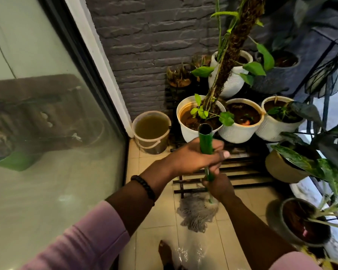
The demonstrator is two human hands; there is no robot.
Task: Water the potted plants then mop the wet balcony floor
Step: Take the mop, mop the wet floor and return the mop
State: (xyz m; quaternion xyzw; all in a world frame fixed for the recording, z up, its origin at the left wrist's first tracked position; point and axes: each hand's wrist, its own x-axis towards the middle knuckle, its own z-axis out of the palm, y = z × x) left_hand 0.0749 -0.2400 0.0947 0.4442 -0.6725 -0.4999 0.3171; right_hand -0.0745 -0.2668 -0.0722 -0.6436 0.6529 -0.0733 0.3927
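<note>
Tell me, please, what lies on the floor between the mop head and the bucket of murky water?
In the head view, only bare beige tile lies between the mop head and the bucket; the black slatted rack's corner sits just right of that stretch.

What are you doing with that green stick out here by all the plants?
It is a mop. The left hand grips the green handle near its top, the right hand lower down. The grey mop head rests on the tiled floor, by a bucket of murky water.
</note>
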